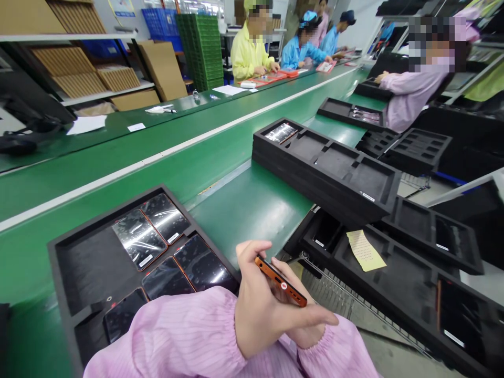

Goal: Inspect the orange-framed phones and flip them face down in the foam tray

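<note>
A smartphone [280, 282] with an orange edge is held in front of me, its port end turned up toward the camera and a small round red-and-white sticker on that edge. My left hand [260, 304] grips it between curled fingers and an outstretched thumb. Behind it, my right hand [309, 333] is partly hidden, with fingers lying along the phone's far side. To the left, a black foam tray [90, 268] holds several dark-screened phones, among them a film-covered phone [140, 239] with a white label.
A stack of black foam trays [307, 176] stands ahead on the green bench [240, 205]. More trays lie at right, one bearing a yellow note [365, 251]. A green conveyor belt [118, 176] runs past. A co-worker in pink [417, 89] sits ahead right; several others work across the belt.
</note>
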`<state>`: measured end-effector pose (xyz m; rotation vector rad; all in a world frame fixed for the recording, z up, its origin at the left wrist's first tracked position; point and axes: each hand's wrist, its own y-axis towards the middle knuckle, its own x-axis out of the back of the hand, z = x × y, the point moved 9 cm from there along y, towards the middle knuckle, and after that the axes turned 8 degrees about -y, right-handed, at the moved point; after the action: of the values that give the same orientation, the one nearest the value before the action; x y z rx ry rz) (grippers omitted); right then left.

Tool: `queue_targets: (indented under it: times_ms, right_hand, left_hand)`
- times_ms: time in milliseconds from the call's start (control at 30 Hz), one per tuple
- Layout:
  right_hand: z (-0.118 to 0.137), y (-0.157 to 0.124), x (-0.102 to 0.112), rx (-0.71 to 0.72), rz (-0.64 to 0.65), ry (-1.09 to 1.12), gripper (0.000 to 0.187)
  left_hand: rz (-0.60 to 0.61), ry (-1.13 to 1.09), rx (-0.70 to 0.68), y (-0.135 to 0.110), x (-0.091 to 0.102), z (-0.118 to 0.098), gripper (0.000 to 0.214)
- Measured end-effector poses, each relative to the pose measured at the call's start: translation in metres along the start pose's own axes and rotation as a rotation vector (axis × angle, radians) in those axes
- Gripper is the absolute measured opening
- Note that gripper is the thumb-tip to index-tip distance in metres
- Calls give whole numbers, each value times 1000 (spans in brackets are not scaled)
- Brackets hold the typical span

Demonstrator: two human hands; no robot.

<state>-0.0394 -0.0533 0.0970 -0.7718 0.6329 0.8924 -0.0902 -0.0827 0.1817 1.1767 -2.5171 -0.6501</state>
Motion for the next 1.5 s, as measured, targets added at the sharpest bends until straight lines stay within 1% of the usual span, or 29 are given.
queue_targets:
  times_ms: [100, 200, 233, 267, 300, 333, 400, 433, 467, 500, 533, 567, 600, 667, 700, 733, 767, 800, 867, 967, 1033, 1100, 1133, 1200, 1300, 1367, 1433, 1500]
  right_hand:
    - [-2, 0, 4, 17, -31, 107, 20]
    - [-10, -1, 16, -40, -107, 133, 18]
    - [-12, -2, 23, -61, -144, 127, 19]
    - [-12, -3, 33, -66, -187, 113, 20]
    - [-10, -6, 47, -56, -235, 91, 20]
    - [-6, -10, 63, -38, -287, 65, 21]
    - [10, -26, 107, 29, -418, -13, 26]
    - [21, -39, 133, 68, -505, -81, 31]
    - [38, -58, 162, 144, -616, -185, 37]
    - [60, -81, 190, 232, -745, -335, 43]
    - [83, -109, 215, 308, -882, -520, 49]
    - [107, -141, 238, 358, -1057, -725, 52]
    - [127, -171, 257, 334, -1221, -937, 51]
    - [155, -222, 296, 278, -1429, -1011, 48]
    - [168, -242, 313, 251, -1516, -1031, 47]
    - [179, -258, 327, 222, -1585, -1046, 43]
    - [188, -268, 340, 195, -1628, -1059, 38]
    - [196, -274, 352, 165, -1655, -1071, 33]
    - [207, -273, 374, 113, -1670, -1097, 25]
    - [215, -261, 397, 88, -1672, -1154, 22]
    - [215, -255, 406, 89, -1683, -1190, 25]
    - [212, -256, 411, 83, -1706, -1220, 30]
    - [209, -260, 412, 78, -1730, -1234, 32]
    - [202, -275, 412, 51, -1820, -1245, 40]
    - [190, -302, 414, -53, -1965, -1178, 63]
    - [185, -312, 416, -119, -2003, -1099, 78]
    - [187, -316, 416, -139, -2012, -1018, 82]
    - [193, -317, 411, -109, -2007, -926, 76]
  left_hand:
    - [13, -7, 54, 1, -2, 5, 104]
    - [54, 5, 94, 1, -4, 7, 108]
    - [108, 1, 96, 1, -8, 6, 105]
    - [196, -11, 91, 0, -15, 4, 100]
    - [315, -24, 82, -2, -25, 3, 94]
    - [455, -37, 74, -6, -35, 2, 88]
    - [733, -35, 72, -18, -53, 10, 79]
    - [838, -17, 83, -24, -60, 19, 77]
    - [916, 2, 94, -29, -64, 30, 73]
    - [967, 26, 112, -33, -69, 43, 67]
    - [1001, 49, 126, -36, -72, 57, 61]
    - [1018, 73, 141, -38, -76, 71, 57]
    - [1024, 96, 153, -39, -79, 84, 54]
    - [1029, 129, 171, -43, -85, 106, 50]
    - [1034, 139, 179, -46, -87, 115, 49]
    - [1042, 145, 187, -49, -89, 123, 48]
    - [1051, 149, 196, -52, -91, 130, 48]
    - [1058, 154, 206, -54, -93, 137, 47]
    - [1062, 163, 220, -58, -95, 147, 45]
    - [1043, 164, 225, -59, -95, 155, 44]
    - [1035, 163, 233, -59, -95, 158, 43]
    - [1033, 166, 253, -58, -94, 160, 42]
    - [1034, 166, 263, -58, -94, 161, 41]
    - [1034, 164, 277, -58, -94, 163, 41]
    - [1045, 157, 291, -59, -94, 162, 40]
    - [1059, 150, 303, -60, -95, 161, 40]
    - [1064, 142, 315, -61, -96, 160, 40]
    - [1058, 135, 320, -61, -96, 160, 40]
